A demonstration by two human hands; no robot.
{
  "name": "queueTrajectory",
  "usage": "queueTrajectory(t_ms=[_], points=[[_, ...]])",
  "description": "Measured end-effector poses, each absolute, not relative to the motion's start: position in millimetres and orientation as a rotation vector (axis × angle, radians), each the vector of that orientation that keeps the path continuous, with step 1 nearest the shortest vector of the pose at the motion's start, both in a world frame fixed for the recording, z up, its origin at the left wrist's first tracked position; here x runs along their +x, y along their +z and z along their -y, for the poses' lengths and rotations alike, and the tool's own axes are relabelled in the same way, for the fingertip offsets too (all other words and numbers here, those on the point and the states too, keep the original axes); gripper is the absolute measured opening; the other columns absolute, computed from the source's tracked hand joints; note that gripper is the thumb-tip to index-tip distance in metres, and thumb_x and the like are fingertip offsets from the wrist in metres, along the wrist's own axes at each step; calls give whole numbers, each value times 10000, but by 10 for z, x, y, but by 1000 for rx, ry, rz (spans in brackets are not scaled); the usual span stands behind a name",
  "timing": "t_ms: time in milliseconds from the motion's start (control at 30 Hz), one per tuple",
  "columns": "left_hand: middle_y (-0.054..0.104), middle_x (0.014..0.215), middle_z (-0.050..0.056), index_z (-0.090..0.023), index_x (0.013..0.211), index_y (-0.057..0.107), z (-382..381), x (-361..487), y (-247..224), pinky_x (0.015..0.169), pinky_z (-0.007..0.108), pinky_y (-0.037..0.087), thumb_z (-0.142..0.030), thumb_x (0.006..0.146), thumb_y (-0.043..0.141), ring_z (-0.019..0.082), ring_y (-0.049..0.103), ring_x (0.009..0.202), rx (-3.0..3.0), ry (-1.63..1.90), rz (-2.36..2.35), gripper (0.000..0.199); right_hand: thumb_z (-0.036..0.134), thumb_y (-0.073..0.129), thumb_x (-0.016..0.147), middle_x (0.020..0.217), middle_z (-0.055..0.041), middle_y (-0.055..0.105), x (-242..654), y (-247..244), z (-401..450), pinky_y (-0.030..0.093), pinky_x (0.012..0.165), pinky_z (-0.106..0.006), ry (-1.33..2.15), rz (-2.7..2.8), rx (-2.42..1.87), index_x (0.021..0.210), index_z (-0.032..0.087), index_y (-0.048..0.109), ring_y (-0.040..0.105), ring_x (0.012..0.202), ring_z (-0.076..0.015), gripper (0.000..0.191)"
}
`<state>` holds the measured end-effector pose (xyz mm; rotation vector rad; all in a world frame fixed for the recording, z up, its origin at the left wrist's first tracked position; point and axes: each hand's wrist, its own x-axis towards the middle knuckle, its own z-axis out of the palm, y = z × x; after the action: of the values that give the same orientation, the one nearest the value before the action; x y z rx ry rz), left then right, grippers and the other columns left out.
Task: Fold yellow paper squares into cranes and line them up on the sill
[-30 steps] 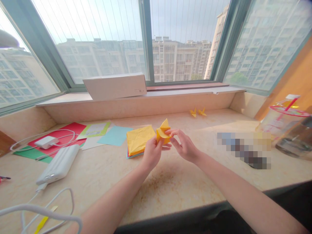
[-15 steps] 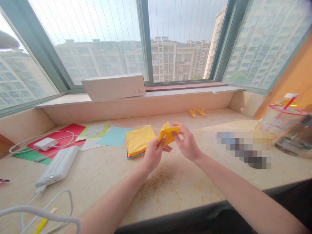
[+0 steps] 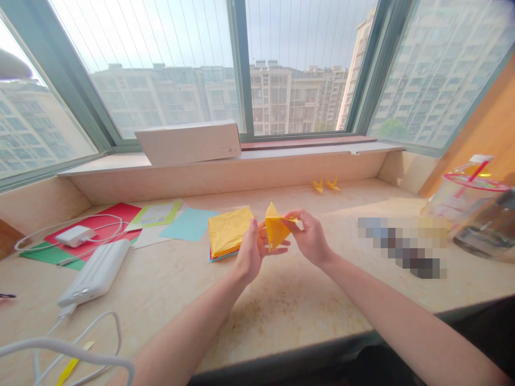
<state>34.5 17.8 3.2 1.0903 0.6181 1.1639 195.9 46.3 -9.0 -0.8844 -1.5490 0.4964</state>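
Observation:
A partly folded piece of yellow origami paper (image 3: pixel 276 229) is held up above the stone counter, its pointed tip upward. My right hand (image 3: pixel 310 237) pinches its right edge between thumb and fingers. My left hand (image 3: pixel 254 251) is open at its left side, thumb raised apart and fingers stretched behind the paper; whether they touch it I cannot tell. Left of my hands lies a stack of yellow paper sheets (image 3: pixel 229 230), with other colours showing beneath. Two small folded yellow paper cranes (image 3: pixel 325 185) rest at the back of the counter.
Light-blue paper (image 3: pixel 187 224), red paper (image 3: pixel 124 214) and green paper (image 3: pixel 44 256) lie to the left. A white power bank (image 3: pixel 96 276), a charger (image 3: pixel 75 236) and cables are there too. A white box (image 3: pixel 189 145) stands on the sill. A cup with a straw (image 3: pixel 458 198) and a blurred-out object (image 3: pixel 402 246) are right.
My left thumb has come off the yellow paper and its fingers have spread. The paper has turned in my right hand, now showing a pointed, kite-like face.

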Motion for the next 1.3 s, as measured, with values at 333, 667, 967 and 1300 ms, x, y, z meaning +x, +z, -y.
queueTrajectory(t_ms=[333,667,967,1300], points=[[722,872,96,-132,1075,634,-160,388,5,726,354,558,-605,857,569,231,700,798,1119,1104,-620,525,425,642,868,900,-44,714,1908,-93,-378,529,578,-298,593,1625,-859,988,234,651,660,692,-189,225],[698,811,76,-125,998,640,-111,410,37,668,296,511,-576,874,564,191,674,714,1249,1088,-672,473,402,648,861,846,-47,730,1903,-43,-415,520,727,-348,631,1450,-900,959,212,664,671,771,-204,214],[667,656,57,-135,810,614,-116,436,56,594,268,490,-628,884,493,160,626,585,1356,1101,-788,513,465,614,880,837,-49,731,1884,2,-371,530,630,-326,694,1448,-885,934,210,693,675,730,-208,272],[677,750,74,-116,874,623,-176,447,-99,661,307,538,-624,867,526,201,669,702,1453,1080,-756,518,445,643,849,831,-42,708,1890,-7,-394,519,681,-285,849,1350,-862,906,196,684,644,748,-179,259]])
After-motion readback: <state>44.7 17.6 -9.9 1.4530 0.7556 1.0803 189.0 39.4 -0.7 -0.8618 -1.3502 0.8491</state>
